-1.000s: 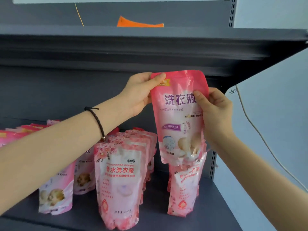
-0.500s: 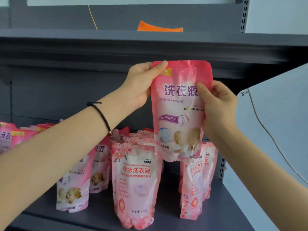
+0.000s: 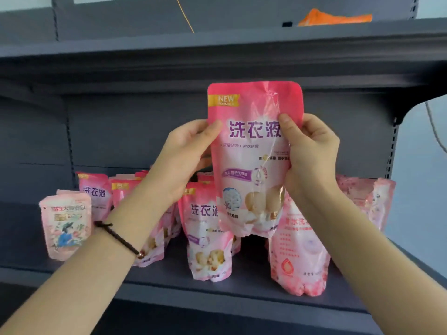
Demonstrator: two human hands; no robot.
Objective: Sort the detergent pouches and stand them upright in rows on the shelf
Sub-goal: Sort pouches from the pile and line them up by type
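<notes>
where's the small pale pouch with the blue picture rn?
Head view: the small pale pouch stands at the far left of the shelf, near its front edge, just in front of a pink pouch in the leftmost row.

An orange thing (image 3: 335,19) (crumpled, its material unclear) lies on the upper board (image 3: 217,48), toward the right. Left of it, a thin yellow cord (image 3: 185,15) slants down the grey back panel (image 3: 121,15). A grey cable (image 3: 433,126) hangs against the pale wall (image 3: 420,165).
</notes>
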